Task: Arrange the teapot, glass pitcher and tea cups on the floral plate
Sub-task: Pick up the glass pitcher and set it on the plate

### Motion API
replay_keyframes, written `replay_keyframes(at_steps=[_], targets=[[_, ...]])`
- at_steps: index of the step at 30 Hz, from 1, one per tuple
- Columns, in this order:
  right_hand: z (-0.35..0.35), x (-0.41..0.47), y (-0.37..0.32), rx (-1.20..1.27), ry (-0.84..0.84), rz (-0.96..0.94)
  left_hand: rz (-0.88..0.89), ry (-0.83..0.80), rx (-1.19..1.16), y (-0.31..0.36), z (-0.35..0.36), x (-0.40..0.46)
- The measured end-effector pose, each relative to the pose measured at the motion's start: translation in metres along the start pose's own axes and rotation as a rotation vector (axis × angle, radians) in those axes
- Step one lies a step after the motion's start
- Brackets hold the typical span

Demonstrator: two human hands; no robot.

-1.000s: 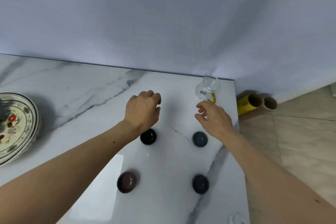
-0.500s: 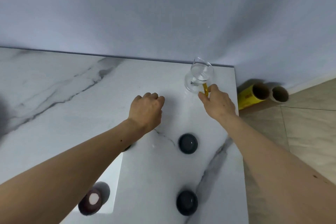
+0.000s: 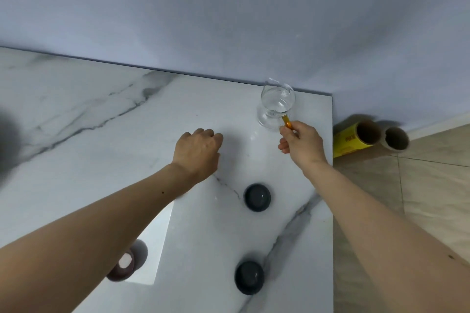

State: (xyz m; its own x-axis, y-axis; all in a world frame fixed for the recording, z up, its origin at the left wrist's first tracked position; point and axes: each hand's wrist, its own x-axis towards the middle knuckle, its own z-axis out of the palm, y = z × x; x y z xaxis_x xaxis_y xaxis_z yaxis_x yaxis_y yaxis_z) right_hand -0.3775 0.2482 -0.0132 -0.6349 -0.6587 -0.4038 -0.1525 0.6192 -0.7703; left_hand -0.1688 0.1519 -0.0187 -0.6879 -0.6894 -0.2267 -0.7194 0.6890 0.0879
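Marble tabletop [image 3: 101, 134], upright glass pitcher [image 3: 276, 105], spout 11 o'clock, handle [image 3: 287, 122] 5 o'clock, pinched by my right hand [image 3: 302, 146], my left hand [image 3: 198, 151] curled, empty.

One glass pitcher [image 3: 277, 107], three tea cups [image 3: 257, 197] [image 3: 249, 277] [image 3: 121, 265], two cardboard rolls [image 3: 356, 138] [image 3: 395, 138], two hands [image 3: 197, 151] [image 3: 304, 143], one marble table [image 3: 101, 134]

clear glass pitcher [image 3: 276, 107], glossy marble table [image 3: 89, 140]

pitcher [image 3: 276, 107] behind cups [image 3: 257, 197], on table [image 3: 101, 134]
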Motion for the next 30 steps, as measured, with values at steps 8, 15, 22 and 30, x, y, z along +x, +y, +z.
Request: replay_keyframes(at_steps=[8,15,22,30], targets=[[0.017,-0.037,-0.079,-0.081,-0.12,-0.163,-0.137,0.091,-0.057,-0.05,-0.053,-0.043],[0.097,-0.083,-0.162,-0.124,-0.256,-0.268,-0.294,0.139,-0.109,-0.146,-0.093,-0.105],[0.216,-0.143,-0.231,-0.086,-0.35,-0.332,-0.328,0.157,-0.064,-0.269,-0.113,-0.185],[0.357,-0.197,-0.273,-0.071,-0.43,-0.351,-0.414,0.119,-0.05,-0.397,-0.107,-0.263]])
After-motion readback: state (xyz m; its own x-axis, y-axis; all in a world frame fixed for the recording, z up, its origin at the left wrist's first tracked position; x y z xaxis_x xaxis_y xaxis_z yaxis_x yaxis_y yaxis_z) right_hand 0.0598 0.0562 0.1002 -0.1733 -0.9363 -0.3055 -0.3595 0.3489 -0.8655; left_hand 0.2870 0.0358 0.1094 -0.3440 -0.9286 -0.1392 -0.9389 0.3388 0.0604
